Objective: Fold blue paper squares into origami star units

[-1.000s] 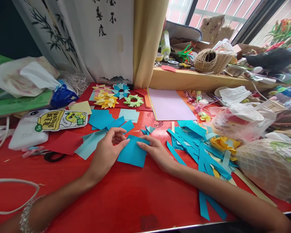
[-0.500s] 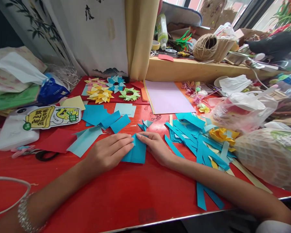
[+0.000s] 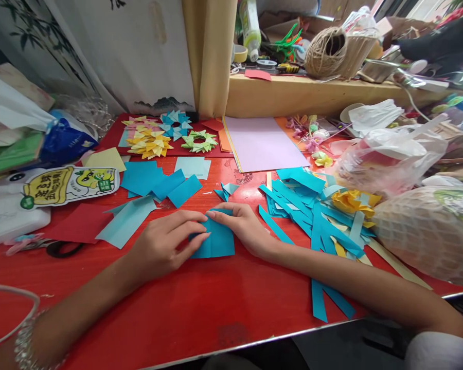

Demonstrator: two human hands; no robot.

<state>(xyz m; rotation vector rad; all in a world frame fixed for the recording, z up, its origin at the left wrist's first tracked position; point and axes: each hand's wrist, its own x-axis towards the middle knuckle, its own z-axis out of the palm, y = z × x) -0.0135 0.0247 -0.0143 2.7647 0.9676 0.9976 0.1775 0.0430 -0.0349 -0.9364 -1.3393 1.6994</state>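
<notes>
A blue square of paper with creases lies on the red table in front of me. Its top edge is turned up under my fingers. My right hand is closed on that edge, thumb in front and fingers behind. From the left, my left hand holds the paper near its upper left corner, fingers slightly fanned over it and tips close to the right thumb. The left thumb is hidden. Just beyond the hands sits a small folded blue paper piece.
Blue paper sheets lie back left, above scissors. Blue paper strips are heaped on the right beside a netted bag. Folded paper rings and a lilac sheet stack lie at the back.
My left fingers have spread and lifted a little from the paper's upper part. The right hand keeps its grip, with its fingers slightly further over the top edge. The view has shifted slightly.
</notes>
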